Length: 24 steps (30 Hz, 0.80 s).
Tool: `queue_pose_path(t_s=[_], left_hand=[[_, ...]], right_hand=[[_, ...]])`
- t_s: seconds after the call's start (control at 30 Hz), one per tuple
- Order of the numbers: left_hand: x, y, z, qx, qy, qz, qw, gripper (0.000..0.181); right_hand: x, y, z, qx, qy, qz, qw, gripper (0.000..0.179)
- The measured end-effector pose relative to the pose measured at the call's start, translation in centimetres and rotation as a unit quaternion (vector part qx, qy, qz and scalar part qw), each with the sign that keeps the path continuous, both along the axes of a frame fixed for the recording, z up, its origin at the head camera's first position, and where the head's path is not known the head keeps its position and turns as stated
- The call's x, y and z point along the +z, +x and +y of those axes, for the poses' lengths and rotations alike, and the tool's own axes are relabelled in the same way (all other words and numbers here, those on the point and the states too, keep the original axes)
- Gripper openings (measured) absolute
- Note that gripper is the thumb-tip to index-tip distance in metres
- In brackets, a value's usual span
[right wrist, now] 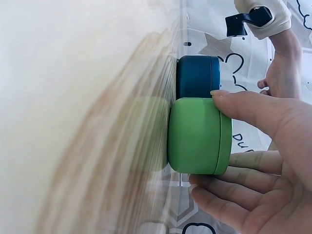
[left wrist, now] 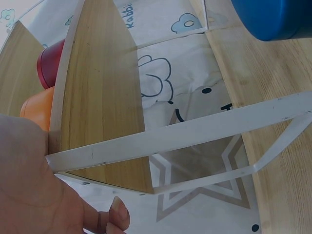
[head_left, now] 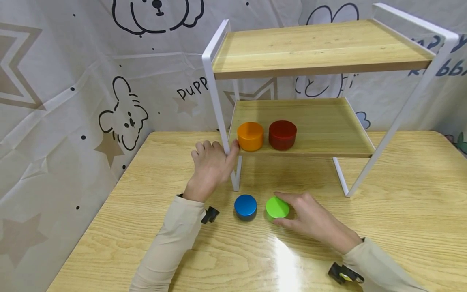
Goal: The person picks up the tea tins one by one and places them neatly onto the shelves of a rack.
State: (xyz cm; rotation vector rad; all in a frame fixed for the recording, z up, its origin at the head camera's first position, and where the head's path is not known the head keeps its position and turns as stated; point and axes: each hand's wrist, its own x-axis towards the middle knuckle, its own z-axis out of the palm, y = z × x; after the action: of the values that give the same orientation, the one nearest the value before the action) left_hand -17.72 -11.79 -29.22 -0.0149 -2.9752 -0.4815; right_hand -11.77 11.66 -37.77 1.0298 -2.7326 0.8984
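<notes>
My left hand (head_left: 209,164) grips the white front-left post (left wrist: 146,141) of a two-tier shelf, the thumb on one side and the fingers on the other. Close by its thumb, an orange round tin (head_left: 250,137) sits on the lower board beside a dark red round tin (head_left: 282,135). On the table before the shelf, my right hand (head_left: 310,215) holds a green lidded tin (right wrist: 197,136) between thumb and fingers. The tin's base appears to be at the tabletop. Just left of it stands a blue round tin (head_left: 245,207), touched by neither hand.
The shelf has a wooden upper board (head_left: 321,46) and a lower board (head_left: 321,121) in a white metal frame. It stands on a wooden table (head_left: 127,227). A patterned cloth (head_left: 73,121) hangs behind and at the left.
</notes>
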Motion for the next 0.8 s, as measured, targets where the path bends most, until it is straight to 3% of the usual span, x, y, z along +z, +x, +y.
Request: queue_pose_path(t_s=[0.6, 0.8], left_hand=[[0.0, 0.0, 0.1, -0.004, -0.004, 0.002, 1.0, 0.067], [0.0, 0.0, 0.0, -0.001, -0.004, 0.003, 1.0, 0.067]], right_hand=[[0.7, 0.1, 0.4, -0.023, -0.02, 0.01, 0.9995, 0.053], [1.4, 0.0, 0.7, -0.014, -0.033, 0.022, 0.9991, 0.048]])
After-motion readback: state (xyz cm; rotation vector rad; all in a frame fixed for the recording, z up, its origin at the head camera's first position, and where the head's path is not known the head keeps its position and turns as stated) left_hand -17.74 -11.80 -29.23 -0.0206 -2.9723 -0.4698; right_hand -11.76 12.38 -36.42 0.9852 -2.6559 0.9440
